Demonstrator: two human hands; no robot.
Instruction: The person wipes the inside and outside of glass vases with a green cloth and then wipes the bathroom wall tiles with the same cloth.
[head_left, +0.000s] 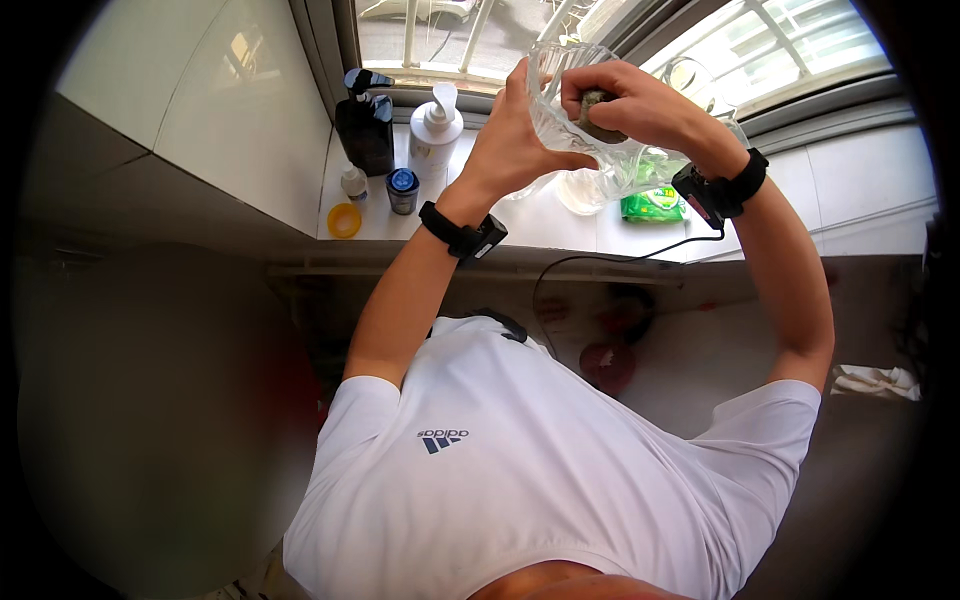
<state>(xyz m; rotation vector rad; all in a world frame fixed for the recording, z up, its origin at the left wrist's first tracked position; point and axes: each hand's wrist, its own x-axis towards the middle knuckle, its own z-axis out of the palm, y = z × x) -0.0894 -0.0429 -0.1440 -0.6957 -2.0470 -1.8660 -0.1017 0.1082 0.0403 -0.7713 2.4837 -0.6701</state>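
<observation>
My left hand (508, 146) grips the side of a clear, ribbed glass vessel (546, 106), thumb along its near edge. The vessel is held tilted above the windowsill, in front of the window. In the fingers of my right hand (630, 101) is a dark grey-green lump (600, 131), held at the vessel's mouth; whether it is a stone or a scrubbing pad I cannot tell. A green printed packet (654, 208) lies on the sill below, partly seen through clear material.
White-tiled sill (517, 229) carries a black pump bottle (365, 135), white pump bottle (436, 135), small white bottle (354, 182), blue-capped jar (403, 191) and yellow ring (344, 220). A black cable (592, 257) hangs from my right wrist device (701, 196). Tiled wall (232, 112) stands left.
</observation>
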